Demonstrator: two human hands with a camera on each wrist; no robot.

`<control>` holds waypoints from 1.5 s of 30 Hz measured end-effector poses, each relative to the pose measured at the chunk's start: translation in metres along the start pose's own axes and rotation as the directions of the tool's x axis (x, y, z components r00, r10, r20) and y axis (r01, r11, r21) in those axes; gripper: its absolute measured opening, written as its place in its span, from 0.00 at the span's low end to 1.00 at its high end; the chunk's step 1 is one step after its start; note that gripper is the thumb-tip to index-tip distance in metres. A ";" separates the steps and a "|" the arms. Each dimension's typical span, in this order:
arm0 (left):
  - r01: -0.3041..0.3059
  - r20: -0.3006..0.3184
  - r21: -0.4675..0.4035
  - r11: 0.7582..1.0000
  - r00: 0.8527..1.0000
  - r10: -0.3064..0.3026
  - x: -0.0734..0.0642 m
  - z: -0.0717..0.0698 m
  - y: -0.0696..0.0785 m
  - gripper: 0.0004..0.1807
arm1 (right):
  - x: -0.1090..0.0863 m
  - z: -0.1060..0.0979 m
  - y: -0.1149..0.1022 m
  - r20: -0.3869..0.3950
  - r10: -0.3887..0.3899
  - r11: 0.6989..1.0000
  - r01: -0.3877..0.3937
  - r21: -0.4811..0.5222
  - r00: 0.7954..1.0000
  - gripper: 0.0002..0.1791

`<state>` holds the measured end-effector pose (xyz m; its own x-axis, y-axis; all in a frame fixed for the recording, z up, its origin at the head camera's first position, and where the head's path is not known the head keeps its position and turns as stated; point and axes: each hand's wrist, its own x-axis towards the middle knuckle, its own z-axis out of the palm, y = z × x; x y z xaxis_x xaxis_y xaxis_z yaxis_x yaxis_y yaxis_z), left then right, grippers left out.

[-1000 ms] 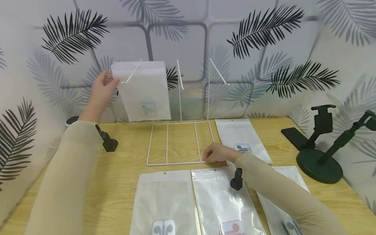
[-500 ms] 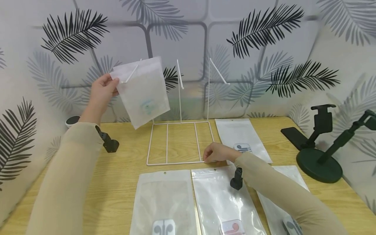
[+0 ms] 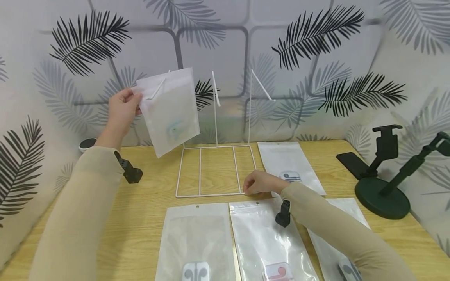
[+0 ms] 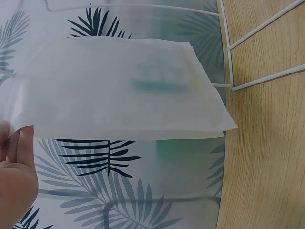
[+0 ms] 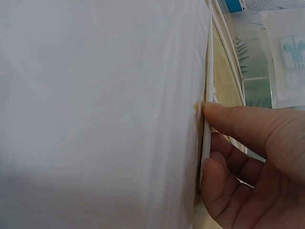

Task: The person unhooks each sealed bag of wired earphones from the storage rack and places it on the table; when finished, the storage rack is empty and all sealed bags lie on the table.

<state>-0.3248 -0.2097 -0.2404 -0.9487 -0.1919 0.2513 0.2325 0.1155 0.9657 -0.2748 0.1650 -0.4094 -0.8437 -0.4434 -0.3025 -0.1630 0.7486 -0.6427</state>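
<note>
In the head view a white pouch (image 3: 166, 111) with a faint blue-green print hangs tilted at the left hook (image 3: 156, 89) of a white wire display rack (image 3: 211, 195). My left hand (image 3: 121, 109) pinches the pouch's upper left corner between thumb and fingers. The left wrist view shows the pouch (image 4: 109, 90) from the side, the hand (image 4: 19, 176) at its edge. Down at the rack's front base bar, my right hand (image 3: 259, 182) grips the wire near its right corner. In the right wrist view, thumb and fingers of that hand (image 5: 252, 152) close round the white bar (image 5: 209, 71).
Flat pouches with earphone pictures lie on the wooden table (image 3: 140, 242): one in front (image 3: 197, 234), a glossy one (image 3: 267, 238), one at right (image 3: 351, 210), one behind (image 3: 288, 156). A black stand (image 3: 382, 198) and phone-like slab (image 3: 352, 165) stand far right.
My left hand has taken hold of the pouch's corner, and the pouch has tilted, its lower left corner dropping and its right side rising. The right hand has stayed on the rack bar.
</note>
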 end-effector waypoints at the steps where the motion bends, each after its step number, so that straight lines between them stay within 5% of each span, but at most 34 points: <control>1: -0.010 -0.002 0.009 1.000 1.000 0.010 0.000 0.000 0.000 0.20 | 0.000 0.000 0.000 -0.001 0.003 1.000 -0.003 0.002 1.000 0.03; 12: 0.008 -0.014 -0.008 1.000 1.000 -0.008 -0.006 -0.008 -0.001 0.22 | 0.000 0.000 0.000 0.002 -0.002 1.000 0.002 0.000 1.000 0.03; 30: -0.006 0.067 -0.095 0.995 0.998 0.013 -0.033 -0.027 0.007 0.13 | -0.002 -0.001 -0.002 0.019 -0.019 0.999 0.018 0.034 1.000 0.03; 45: -0.029 0.076 -0.078 0.997 0.996 0.035 -0.051 -0.039 0.012 0.14 | -0.001 0.000 -0.004 0.009 0.005 1.000 -0.005 0.011 1.000 0.04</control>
<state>-0.2652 -0.2363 -0.2390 -0.9534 -0.1131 0.2796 0.2762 0.0448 0.9601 -0.2735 0.1629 -0.4066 -0.8398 -0.4441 -0.3124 -0.1528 0.7455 -0.6488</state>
